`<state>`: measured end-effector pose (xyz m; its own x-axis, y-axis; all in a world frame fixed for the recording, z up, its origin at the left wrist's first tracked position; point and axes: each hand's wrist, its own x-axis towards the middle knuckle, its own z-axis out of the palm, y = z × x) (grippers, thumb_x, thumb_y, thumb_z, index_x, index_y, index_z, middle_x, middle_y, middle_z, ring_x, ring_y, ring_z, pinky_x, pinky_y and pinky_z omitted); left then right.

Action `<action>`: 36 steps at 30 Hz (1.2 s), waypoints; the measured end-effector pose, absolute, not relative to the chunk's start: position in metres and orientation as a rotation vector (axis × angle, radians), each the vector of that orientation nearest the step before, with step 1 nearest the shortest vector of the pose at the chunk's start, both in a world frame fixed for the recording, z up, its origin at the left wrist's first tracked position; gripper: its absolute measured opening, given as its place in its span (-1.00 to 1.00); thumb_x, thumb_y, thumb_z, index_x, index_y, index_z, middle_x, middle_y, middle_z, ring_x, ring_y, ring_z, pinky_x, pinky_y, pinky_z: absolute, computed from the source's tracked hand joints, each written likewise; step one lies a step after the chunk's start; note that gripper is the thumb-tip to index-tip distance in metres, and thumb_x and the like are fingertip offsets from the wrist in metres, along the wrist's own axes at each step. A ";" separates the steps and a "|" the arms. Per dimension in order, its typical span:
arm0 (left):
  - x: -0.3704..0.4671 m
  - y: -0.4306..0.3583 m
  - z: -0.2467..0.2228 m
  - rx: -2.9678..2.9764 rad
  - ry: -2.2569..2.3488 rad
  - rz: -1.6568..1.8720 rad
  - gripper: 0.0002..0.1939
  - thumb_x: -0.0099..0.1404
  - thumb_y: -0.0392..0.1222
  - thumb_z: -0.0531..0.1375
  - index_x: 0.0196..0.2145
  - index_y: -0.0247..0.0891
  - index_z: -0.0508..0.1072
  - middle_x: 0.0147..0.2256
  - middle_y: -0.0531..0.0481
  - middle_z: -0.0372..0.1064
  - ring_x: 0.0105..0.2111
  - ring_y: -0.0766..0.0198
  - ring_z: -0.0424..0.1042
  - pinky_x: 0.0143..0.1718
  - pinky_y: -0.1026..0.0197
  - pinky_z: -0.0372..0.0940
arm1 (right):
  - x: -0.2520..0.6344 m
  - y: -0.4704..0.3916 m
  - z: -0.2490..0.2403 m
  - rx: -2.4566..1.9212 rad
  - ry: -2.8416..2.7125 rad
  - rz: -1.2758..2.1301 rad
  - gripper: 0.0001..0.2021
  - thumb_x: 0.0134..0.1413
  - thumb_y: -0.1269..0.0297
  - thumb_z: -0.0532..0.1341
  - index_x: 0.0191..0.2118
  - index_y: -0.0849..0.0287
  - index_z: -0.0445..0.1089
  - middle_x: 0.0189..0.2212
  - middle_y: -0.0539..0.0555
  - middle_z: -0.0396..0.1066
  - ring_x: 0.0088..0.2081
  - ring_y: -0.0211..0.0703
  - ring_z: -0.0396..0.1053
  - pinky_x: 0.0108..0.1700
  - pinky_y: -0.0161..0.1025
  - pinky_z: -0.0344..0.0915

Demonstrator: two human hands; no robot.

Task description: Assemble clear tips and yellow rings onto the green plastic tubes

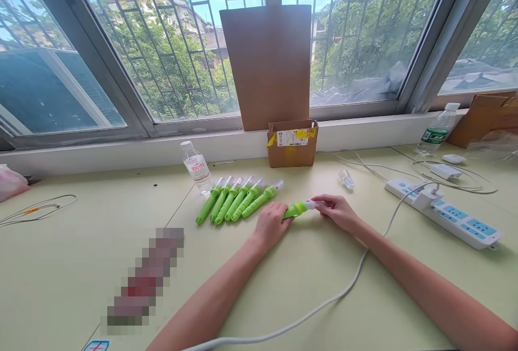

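Observation:
A green tube with a clear tip (297,210) lies nearly level just above the table, held between both hands. My left hand (272,225) is wrapped round its green body. At its clear end, my right hand (336,211) pinches the tip with thumb and fingers. Several similar green tubes with clear caps (237,201) lie side by side to the left, beyond my left hand. One of them, at the right of the row, is slanted more than the rest. A small clear plastic piece (346,179) lies behind my right hand.
A water bottle (197,168) and a small cardboard box (292,154) stand at the back. To the right are a power strip (453,211), another bottle (437,130) and cables. A white cable (324,305) crosses the front, under my right forearm. A pixelated object (145,278) lies left.

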<state>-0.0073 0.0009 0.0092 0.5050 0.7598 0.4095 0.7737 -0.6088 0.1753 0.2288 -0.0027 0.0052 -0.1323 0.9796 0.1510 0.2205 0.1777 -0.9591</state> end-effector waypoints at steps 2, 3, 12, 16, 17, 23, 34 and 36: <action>-0.008 0.001 0.009 -2.713 -1.354 -0.704 -0.88 0.22 -0.17 0.17 -0.28 -0.21 0.36 -0.30 -0.01 0.38 -0.28 0.21 0.34 -0.29 0.21 0.19 | 0.227 -0.005 0.005 -1.167 -1.605 1.042 -0.64 -0.09 0.04 0.27 -0.20 0.18 0.48 -0.40 0.05 0.42 -0.49 -0.28 0.27 -0.43 -0.28 0.26; -0.008 0.001 0.009 -2.724 -1.340 -0.699 -0.88 0.21 -0.19 0.18 -0.27 -0.21 0.36 -0.30 0.00 0.37 -0.28 0.22 0.34 -0.30 0.21 0.19 | 0.227 -0.006 0.005 -1.152 -1.637 1.036 -0.66 -0.07 0.04 0.26 -0.21 0.16 0.48 -0.36 0.06 0.43 -0.48 -0.27 0.28 -0.41 -0.27 0.27; -0.013 0.003 0.010 -2.689 -1.219 -0.730 -0.91 0.26 -0.18 0.14 -0.27 -0.19 0.38 -0.30 -0.01 0.35 -0.28 0.24 0.33 -0.30 0.22 0.19 | 0.218 -0.015 0.009 -1.179 -1.649 1.014 -0.65 -0.04 0.00 0.23 -0.21 0.15 0.47 -0.46 0.03 0.41 -0.49 -0.23 0.29 -0.41 -0.25 0.28; -0.015 0.002 0.010 -2.649 -1.136 -0.733 -0.90 0.31 -0.18 0.08 -0.29 -0.20 0.37 -0.32 -0.01 0.35 -0.30 0.24 0.31 -0.31 0.21 0.19 | 0.216 -0.018 0.011 -1.193 -1.699 0.994 -0.70 0.04 0.02 0.17 -0.32 0.17 0.46 -0.53 0.01 0.37 -0.55 -0.27 0.24 -0.49 -0.30 0.21; -0.015 0.002 0.010 -2.644 -1.119 -0.739 -0.90 0.31 -0.18 0.08 -0.28 -0.20 0.37 -0.32 -0.01 0.35 -0.30 0.25 0.31 -0.31 0.21 0.19 | 0.215 -0.018 0.011 -1.208 -1.712 0.983 -0.69 0.07 0.02 0.14 -0.35 0.17 0.45 -0.55 0.00 0.37 -0.57 -0.27 0.24 -0.50 -0.30 0.20; -0.013 0.004 0.007 -2.650 -1.191 -0.805 -0.90 0.28 -0.16 0.12 -0.26 -0.22 0.34 -0.32 -0.02 0.35 -0.28 0.22 0.33 -0.31 0.21 0.21 | 0.207 -0.018 0.011 -1.255 -1.692 0.852 -0.61 0.14 -0.05 0.03 -0.45 0.15 0.37 -0.62 -0.02 0.31 -0.61 -0.26 0.22 -0.51 -0.30 0.18; -0.006 0.002 0.002 -2.670 -1.145 -1.009 -0.86 0.23 -0.20 0.17 -0.25 -0.24 0.32 -0.33 -0.03 0.38 -0.30 0.20 0.37 -0.34 0.22 0.25 | 0.241 0.007 0.009 -1.483 -1.703 -0.031 -0.61 0.24 0.09 -0.08 -0.06 0.15 0.37 -0.13 0.19 0.37 -0.11 0.02 0.31 -0.20 -0.13 0.31; -0.006 0.002 0.002 -2.665 -1.130 -1.036 -0.85 0.23 -0.20 0.17 -0.24 -0.25 0.32 -0.33 -0.04 0.39 -0.30 0.19 0.38 -0.35 0.21 0.26 | 0.253 0.017 0.002 -1.661 -1.660 -0.282 -0.61 0.18 0.10 -0.02 0.00 0.18 0.35 0.04 0.26 0.23 0.07 0.16 0.14 -0.07 -0.01 0.25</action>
